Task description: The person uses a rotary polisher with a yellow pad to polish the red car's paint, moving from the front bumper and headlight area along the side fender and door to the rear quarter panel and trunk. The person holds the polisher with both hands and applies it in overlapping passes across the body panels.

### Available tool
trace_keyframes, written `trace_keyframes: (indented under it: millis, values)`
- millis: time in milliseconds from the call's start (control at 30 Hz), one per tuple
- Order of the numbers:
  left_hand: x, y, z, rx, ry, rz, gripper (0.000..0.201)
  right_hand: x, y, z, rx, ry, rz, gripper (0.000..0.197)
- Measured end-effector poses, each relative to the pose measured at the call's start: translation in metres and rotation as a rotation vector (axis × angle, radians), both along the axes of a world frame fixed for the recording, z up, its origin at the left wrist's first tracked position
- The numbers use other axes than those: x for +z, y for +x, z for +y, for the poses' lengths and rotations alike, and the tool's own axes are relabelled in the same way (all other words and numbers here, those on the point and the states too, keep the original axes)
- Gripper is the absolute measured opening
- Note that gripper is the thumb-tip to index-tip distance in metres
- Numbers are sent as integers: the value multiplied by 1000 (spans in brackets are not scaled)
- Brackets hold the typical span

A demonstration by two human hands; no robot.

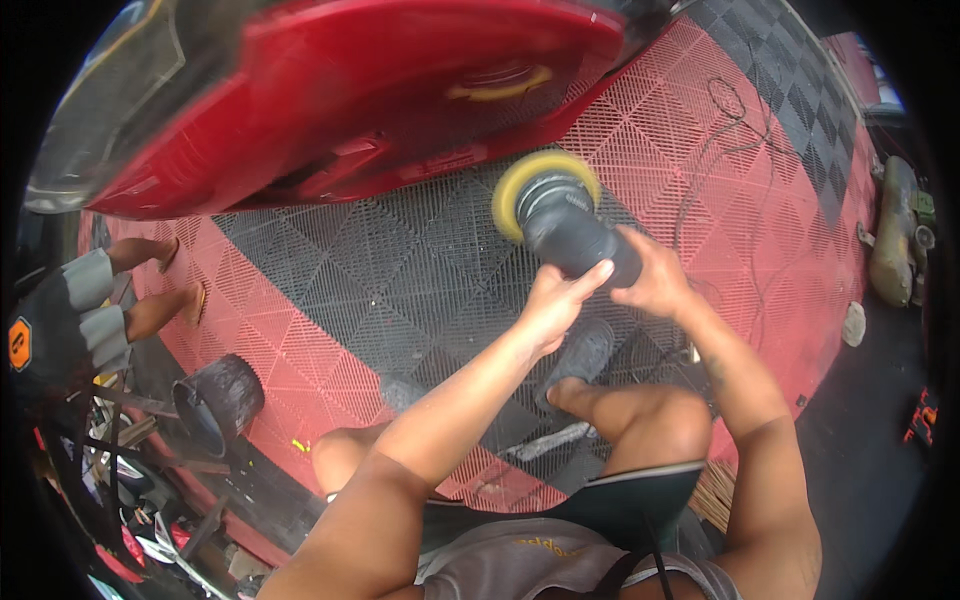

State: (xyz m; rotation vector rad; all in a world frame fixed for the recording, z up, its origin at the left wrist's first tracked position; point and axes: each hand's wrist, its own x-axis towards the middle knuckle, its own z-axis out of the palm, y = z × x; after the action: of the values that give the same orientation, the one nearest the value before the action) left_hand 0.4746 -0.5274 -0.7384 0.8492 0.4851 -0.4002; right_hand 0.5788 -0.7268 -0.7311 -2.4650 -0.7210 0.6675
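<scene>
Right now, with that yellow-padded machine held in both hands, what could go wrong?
1. The yellow pad of the polisher faces the glossy red car panel; if it met the panel unevenly, it might mark the paint.
2. The left hand and right hand both grip the polisher; if they slipped, it could drop toward the dark shoe.
3. A thin cord lies loosely looped on the floor and might catch a foot.

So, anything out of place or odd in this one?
No clear spill or damage. A dark cable lies in loose loops on the floor tiles, right of the polisher, and a pale crumpled strip lies near the right slipper; both look stray, not put away.
</scene>
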Motion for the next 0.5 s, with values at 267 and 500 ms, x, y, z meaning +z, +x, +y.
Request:
trace_keyframes:
  millis: [267,500]
  values:
    - [-120,-8,-19,270,12,-197,67,-104,0,14,38,156,-165,89]
    - [-144,-22,-24,355,-92,-78,63,-98,-28,53,117,76,136,86]
